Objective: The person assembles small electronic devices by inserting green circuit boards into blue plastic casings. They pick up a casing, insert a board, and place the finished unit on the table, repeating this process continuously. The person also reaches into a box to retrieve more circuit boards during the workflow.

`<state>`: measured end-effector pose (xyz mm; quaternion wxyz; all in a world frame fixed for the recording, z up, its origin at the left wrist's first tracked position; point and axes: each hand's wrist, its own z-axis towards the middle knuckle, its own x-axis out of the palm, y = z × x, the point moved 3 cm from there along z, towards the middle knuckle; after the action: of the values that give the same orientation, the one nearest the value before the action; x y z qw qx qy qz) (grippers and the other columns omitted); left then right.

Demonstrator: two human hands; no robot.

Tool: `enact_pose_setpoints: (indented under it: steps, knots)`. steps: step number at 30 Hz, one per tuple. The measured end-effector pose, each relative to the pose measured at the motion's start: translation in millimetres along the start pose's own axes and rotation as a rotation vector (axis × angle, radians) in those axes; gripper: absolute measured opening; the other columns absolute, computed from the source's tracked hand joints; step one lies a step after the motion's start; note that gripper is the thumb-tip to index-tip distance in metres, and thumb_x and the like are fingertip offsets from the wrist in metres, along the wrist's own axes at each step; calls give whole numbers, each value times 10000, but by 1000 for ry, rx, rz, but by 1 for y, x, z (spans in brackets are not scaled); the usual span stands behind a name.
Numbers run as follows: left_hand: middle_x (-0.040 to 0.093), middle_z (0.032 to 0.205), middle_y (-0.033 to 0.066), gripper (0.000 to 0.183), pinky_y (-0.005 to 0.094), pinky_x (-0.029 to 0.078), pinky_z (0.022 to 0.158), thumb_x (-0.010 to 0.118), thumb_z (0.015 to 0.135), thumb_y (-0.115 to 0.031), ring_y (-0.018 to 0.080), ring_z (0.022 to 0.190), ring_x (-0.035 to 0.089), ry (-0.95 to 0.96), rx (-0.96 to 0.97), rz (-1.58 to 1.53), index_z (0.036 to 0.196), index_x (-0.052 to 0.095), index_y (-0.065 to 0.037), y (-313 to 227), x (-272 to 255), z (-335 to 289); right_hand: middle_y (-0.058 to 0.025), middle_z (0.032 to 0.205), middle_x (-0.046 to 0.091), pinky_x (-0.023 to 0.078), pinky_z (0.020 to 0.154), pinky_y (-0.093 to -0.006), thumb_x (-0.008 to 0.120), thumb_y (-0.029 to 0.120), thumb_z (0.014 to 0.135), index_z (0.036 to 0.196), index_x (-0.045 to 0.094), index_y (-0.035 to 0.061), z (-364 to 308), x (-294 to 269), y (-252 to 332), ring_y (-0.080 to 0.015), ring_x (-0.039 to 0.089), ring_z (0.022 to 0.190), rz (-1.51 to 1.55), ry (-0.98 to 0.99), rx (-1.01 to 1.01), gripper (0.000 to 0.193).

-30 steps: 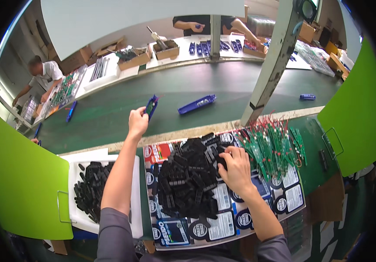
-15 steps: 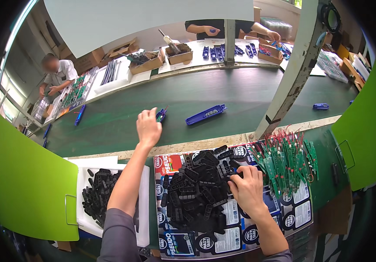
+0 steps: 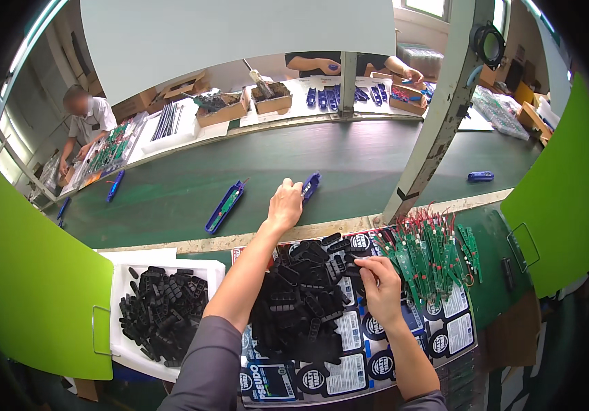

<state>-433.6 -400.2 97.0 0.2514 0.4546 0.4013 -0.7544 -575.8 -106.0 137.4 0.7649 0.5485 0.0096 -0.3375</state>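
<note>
Blue casing [image 3: 312, 185], gripped at its near end by my left hand [image 3: 285, 205], shows in the head view toward the near edge of the green belt [image 3: 356, 154]. My right hand [image 3: 380, 275] bunches its fingers beside black pieces [image 3: 298, 279]; whether it grips one, I cannot tell.

Lettering on the printed sheet [image 3: 371, 349] in front of me is as follows. Lower left corner: a dark blue panel [image 3: 270, 381] carries large, light, readable capitals. Beside it: a round dark badge [image 3: 311, 377] carries bold white capitals; matching badges repeat across the sheet. White label blocks [image 3: 346, 374] carry lines of small print, too fine for me to read. My pile of black parts [image 3: 301, 298] hides the lettering beneath it.
</note>
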Motion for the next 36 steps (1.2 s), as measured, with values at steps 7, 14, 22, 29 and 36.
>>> enact_pose_setpoints:
  steps: [7, 14, 22, 29, 36]
  knots:
    - [670, 1034, 143, 321, 337, 551, 807, 733, 902, -29, 215, 857, 681, -32, 75, -530, 1213, 703, 44, -48, -70, -69, -32, 864, 681, 486, 672, -238, 734, -58, 893, 1080, 732, -17, -2, -7, -22, -74, 593, 734, 365, -173, 195, 191]
    - [602, 1094, 75, 261, 269, 554, 814, 664, 963, 42, 125, 929, 668, 164, 59, -790, 1223, 679, 62, -111, -113, -196, -79, 955, 641, 499, 708, -297, 795, -50, 820, 1006, 787, 24, -5, -19, 75, -181, 627, 820, 29, -210, -250, 201]
    - [649, 984, 76, 265, 273, 557, 772, 719, 938, -19, 125, 872, 673, 80, -3, -941, 1191, 689, 52, -119, -102, -240, -54, 930, 558, 375, 801, -406, 831, 94, 772, 899, 767, 105, -23, -10, 94, -246, 536, 936, -345, -150, -361, 143]
    - [664, 875, 108, 205, 308, 527, 648, 768, 874, -44, 181, 735, 662, -29, 31, -811, 1070, 743, 12, -129, -103, -247, -62, 1009, 537, 398, 859, -406, 882, 111, 703, 1234, 589, 73, -31, -19, 89, -243, 539, 974, -239, -212, -142, 608]
    - [642, 864, 91, 206, 296, 519, 614, 743, 877, 34, 169, 702, 646, -85, 118, -680, 1081, 738, 10, -140, -120, -267, -63, 1033, 661, 509, 852, -327, 874, 150, 802, 1272, 634, 43, -28, -34, 71, -170, 648, 941, 119, 222, -29, 538]
